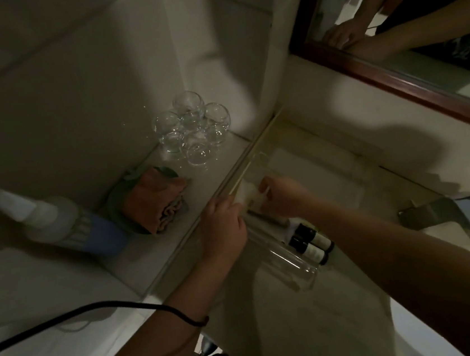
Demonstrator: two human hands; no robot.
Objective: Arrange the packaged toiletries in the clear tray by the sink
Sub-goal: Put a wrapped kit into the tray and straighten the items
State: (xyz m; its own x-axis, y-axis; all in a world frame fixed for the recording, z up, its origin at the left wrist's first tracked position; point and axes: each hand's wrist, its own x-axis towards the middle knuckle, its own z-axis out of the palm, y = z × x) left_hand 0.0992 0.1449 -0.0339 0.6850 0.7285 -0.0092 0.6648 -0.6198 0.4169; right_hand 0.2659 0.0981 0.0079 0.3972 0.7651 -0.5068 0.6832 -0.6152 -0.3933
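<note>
Work looks partly done: two small dark-capped bottles (313,243) already lie in the clear plastic tray (284,257) on the worktop, while left hand (224,223) and right hand (284,194) together grip a pale wrapped packet (252,195) at its far end.

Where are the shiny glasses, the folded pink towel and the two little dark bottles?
Glasses (193,127): head view, on the middle of the cluster of clear round glasses.
Pink towel (156,203): head view, on its folded top.
Little dark bottles (311,243): head view, on the pale label of the nearer bottle in the clear tray (294,270).
</note>
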